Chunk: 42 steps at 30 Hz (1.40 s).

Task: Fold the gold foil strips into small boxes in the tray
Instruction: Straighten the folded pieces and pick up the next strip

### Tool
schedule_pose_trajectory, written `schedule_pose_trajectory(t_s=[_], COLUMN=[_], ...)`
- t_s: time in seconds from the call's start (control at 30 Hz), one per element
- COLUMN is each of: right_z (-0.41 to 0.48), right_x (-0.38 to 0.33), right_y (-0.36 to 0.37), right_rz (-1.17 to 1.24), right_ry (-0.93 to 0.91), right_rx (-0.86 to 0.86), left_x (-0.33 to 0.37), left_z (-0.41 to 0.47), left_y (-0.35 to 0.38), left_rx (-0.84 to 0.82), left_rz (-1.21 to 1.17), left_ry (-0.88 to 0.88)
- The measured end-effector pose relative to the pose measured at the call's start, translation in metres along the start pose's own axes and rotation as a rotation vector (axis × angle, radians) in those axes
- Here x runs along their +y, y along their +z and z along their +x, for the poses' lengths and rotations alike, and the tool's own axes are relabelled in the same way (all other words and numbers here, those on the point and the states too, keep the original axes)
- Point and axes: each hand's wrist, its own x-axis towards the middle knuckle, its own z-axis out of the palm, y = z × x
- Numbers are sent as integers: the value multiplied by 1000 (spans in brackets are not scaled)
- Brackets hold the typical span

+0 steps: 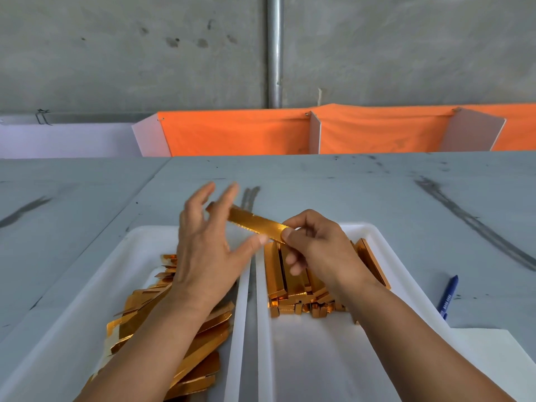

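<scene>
A gold foil strip (255,221) hangs in the air above the two trays, slanting up to the left. My right hand (316,245) pinches its near end between thumb and forefinger. My left hand (208,245) is spread wide around the strip's far end, fingers apart and blurred; whether they touch it I cannot tell. Flat gold strips (179,343) lie heaped in the left white tray (127,256). Folded gold boxes (293,288) are piled in the right white tray (377,236), partly hidden by my right forearm.
A blue pen (448,297) lies on the grey table right of the trays, beside a white sheet (499,361). Orange cloth with white dividers (314,132) stands along the table's far edge. A metal pipe (274,50) runs up the concrete wall.
</scene>
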Motion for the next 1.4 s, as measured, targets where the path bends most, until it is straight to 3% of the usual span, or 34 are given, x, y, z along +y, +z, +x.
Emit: schedule_pose_trajectory(t_s=[0.1, 0.23, 0.43, 0.6, 0.9, 1.03, 1.23, 1.4], right_z=[0, 1, 0, -3, 0, 0, -1, -1], right_x=[-2, -2, 1, 3, 1, -1, 1, 1], right_y=[-2, 3, 5, 11, 5, 5, 5, 5], right_rz=[190, 340, 347, 113, 104, 157, 113, 37], right_ry=[72, 143, 208, 152, 24, 7, 16, -96], right_rx=[-49, -199, -302, -318, -53, -57, -46, 95], left_x=[0, -1, 2, 2, 0, 3, 6, 6], left_z=[4, 6, 7, 3, -9, -13, -14, -13], left_y=[-5, -5, -2, -3, 6, 8, 10, 12], left_rx=[40, -234, -231, -242, -241, -319, -300, -251], left_rz=[-324, -1076, -1265, -1177, -244, -145, -95, -18], left_ry=[-247, -439, -537, -521, -115, -25, 19, 7])
